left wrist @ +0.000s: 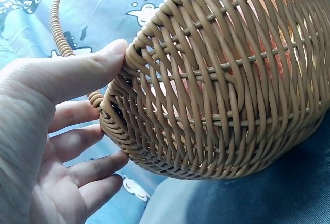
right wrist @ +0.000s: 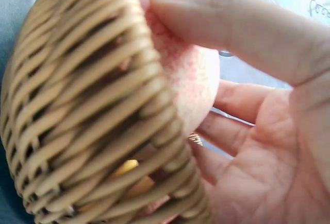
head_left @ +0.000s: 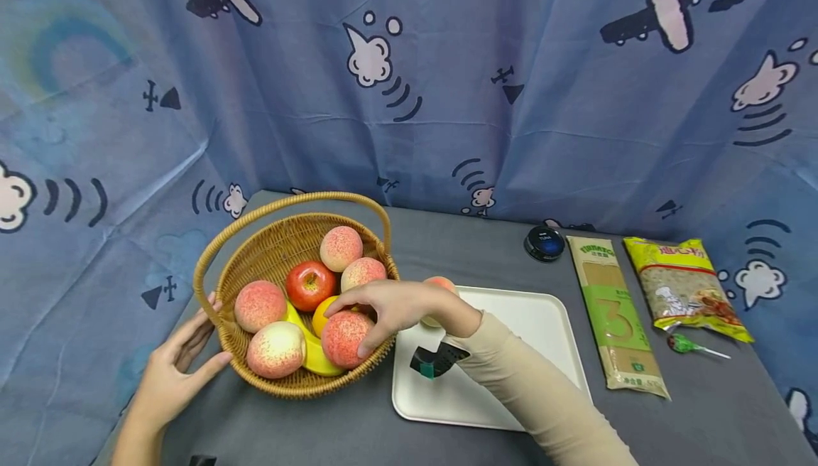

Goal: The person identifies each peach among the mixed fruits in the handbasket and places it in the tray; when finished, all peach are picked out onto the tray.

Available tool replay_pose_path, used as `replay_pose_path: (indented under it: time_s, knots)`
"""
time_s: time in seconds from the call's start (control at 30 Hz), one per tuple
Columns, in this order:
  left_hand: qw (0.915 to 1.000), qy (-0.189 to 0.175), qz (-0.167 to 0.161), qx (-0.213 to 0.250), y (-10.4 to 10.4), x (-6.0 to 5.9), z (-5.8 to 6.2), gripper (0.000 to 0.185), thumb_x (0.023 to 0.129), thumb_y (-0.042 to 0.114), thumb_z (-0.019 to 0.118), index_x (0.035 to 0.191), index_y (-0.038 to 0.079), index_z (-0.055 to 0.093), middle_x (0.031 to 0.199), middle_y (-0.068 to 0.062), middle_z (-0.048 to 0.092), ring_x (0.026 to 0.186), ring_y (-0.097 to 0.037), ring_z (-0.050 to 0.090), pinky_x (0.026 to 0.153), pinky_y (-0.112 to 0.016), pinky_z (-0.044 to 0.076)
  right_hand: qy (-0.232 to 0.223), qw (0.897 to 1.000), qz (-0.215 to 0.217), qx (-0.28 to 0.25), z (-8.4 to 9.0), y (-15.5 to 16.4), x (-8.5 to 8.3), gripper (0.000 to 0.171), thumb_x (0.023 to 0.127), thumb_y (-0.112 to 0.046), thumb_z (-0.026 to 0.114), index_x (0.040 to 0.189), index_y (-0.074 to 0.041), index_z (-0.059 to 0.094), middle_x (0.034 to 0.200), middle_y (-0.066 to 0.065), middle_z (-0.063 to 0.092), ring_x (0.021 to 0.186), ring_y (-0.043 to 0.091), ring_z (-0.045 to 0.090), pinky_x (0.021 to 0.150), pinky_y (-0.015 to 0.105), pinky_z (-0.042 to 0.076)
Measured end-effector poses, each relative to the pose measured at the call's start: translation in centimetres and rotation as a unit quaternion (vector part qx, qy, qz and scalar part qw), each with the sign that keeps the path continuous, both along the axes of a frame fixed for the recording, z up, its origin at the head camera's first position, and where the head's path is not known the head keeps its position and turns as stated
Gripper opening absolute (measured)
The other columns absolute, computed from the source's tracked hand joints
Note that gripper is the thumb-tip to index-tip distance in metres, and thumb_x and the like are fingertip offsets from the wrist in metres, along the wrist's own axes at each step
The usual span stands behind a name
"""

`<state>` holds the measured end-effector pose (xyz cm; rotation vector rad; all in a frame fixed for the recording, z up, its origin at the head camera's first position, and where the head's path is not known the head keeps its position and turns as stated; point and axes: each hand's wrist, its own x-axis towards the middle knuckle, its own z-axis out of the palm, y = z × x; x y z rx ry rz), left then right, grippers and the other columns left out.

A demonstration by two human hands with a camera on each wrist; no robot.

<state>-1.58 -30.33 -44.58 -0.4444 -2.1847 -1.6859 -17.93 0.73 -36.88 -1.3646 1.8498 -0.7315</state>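
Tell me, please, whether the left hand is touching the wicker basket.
Touching. The left wrist view shows the left hand with its thumb pressed against the rim of the wicker basket, fingers spread beside its wall.

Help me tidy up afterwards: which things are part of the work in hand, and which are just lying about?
In hand: round woven wicker basket, pink speckled peach under the right hand, white rectangular plastic tray, left hand.
Lying about: green pasta packet, yellow grain bag, green lollipop, black round device.

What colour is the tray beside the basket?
White, plain; the tray shows best in the head view.
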Motion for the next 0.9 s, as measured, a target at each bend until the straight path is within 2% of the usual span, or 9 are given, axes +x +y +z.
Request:
replay_pose_path:
  time_s: [0.1, 0.2, 0.3, 0.33, 0.47, 0.6, 0.73, 0.9]
  knots:
    - [1.0000, -0.008, -0.001, 0.001, -0.1, 0.1, -0.1, 0.074, 0.074, -0.027, 0.061, 0.141, -0.013, 0.033, 0.154, -0.020, 0.026, 0.137, -0.009, 0.038, 0.109, -0.015, 0.036, -0.035, 0.998, -0.035, -0.039, -0.3, 0.5, 0.3, 0.066, 0.076, -0.022, 0.080, 0.136, -0.015, 0.052, 0.134, -0.005, 0.054, 0.115, 0.004, 0.051, 0.101, 0.020, 0.044]
    - [1.0000, -0.003, -0.003, -0.002, -0.1, 0.1, -0.1, 0.074, 0.074, -0.027, 0.061, 0.141, -0.012, 0.033, 0.154, -0.020, 0.026, 0.137, -0.010, 0.037, 0.109, -0.014, 0.036, -0.069, 0.991, -0.062, -0.098, -0.6, 1.4, 0.8, 0.066, 0.076, -0.019, 0.081, 0.136, -0.016, 0.051, 0.131, -0.004, 0.056, 0.111, 0.004, 0.055, 0.097, 0.025, 0.050]
    - [1.0000, -0.003, -0.002, -0.003, -0.1, 0.1, 0.0, 0.074, 0.074, -0.027, 0.061, 0.141, -0.012, 0.034, 0.154, -0.020, 0.026, 0.137, -0.010, 0.038, 0.108, -0.015, 0.037, -0.066, 0.981, -0.083, -0.165, -0.7, 2.5, 1.3, 0.066, 0.076, -0.013, 0.081, 0.135, -0.012, 0.051, 0.130, 0.002, 0.057, 0.111, 0.008, 0.057, 0.095, 0.031, 0.053]
    - [1.0000, -0.006, -0.001, -0.001, -0.1, 0.1, 0.0, 0.073, 0.074, -0.027, 0.061, 0.141, -0.012, 0.034, 0.154, -0.018, 0.026, 0.137, -0.009, 0.038, 0.108, -0.015, 0.037, -0.058, 0.977, -0.093, -0.182, -0.7, 2.9, 1.4, 0.066, 0.075, -0.012, 0.081, 0.134, -0.011, 0.051, 0.129, 0.003, 0.057, 0.107, 0.009, 0.059, 0.090, 0.033, 0.055]
    - [0.9999, 0.001, -0.006, 0.011, -0.1, 0.1, -0.1, 0.071, 0.075, -0.026, 0.061, 0.139, -0.015, 0.034, 0.154, -0.020, 0.027, 0.136, -0.010, 0.039, 0.109, -0.015, 0.037, -0.041, 0.960, -0.139, -0.241, -0.7, 5.0, 1.4, 0.066, 0.074, -0.008, 0.081, 0.133, -0.007, 0.052, 0.130, 0.009, 0.056, 0.113, 0.015, 0.056, 0.095, 0.035, 0.054]
    - [0.9997, 0.011, -0.008, 0.019, -0.1, 0.0, -0.3, 0.070, 0.074, -0.025, 0.063, 0.138, -0.017, 0.034, 0.152, -0.025, 0.027, 0.135, -0.010, 0.041, 0.108, -0.016, 0.037, -0.032, 0.944, -0.183, -0.273, -1.0, 8.0, 1.1, 0.066, 0.074, -0.003, 0.080, 0.134, -0.004, 0.051, 0.135, 0.013, 0.053, 0.122, 0.019, 0.052, 0.102, 0.034, 0.050]
    - [0.9988, 0.033, -0.024, 0.027, -0.1, -0.2, -0.4, 0.069, 0.075, -0.025, 0.062, 0.137, -0.021, 0.032, 0.151, -0.028, 0.025, 0.135, -0.012, 0.041, 0.109, -0.016, 0.037, -0.007, 0.931, -0.234, -0.282, -1.9, 11.4, 1.0, 0.067, 0.074, 0.001, 0.078, 0.135, -0.003, 0.050, 0.134, 0.013, 0.054, 0.120, 0.020, 0.054, 0.100, 0.030, 0.051]
    - [0.9987, 0.036, -0.023, 0.027, -0.1, -0.2, -0.3, 0.070, 0.074, -0.026, 0.062, 0.137, -0.020, 0.033, 0.152, -0.026, 0.025, 0.136, -0.013, 0.040, 0.109, -0.017, 0.037, 0.025, 0.910, -0.316, -0.269, -3.5, 15.6, 0.9, 0.066, 0.075, 0.005, 0.076, 0.135, -0.001, 0.049, 0.132, 0.015, 0.054, 0.116, 0.010, 0.055, 0.097, 0.019, 0.050]
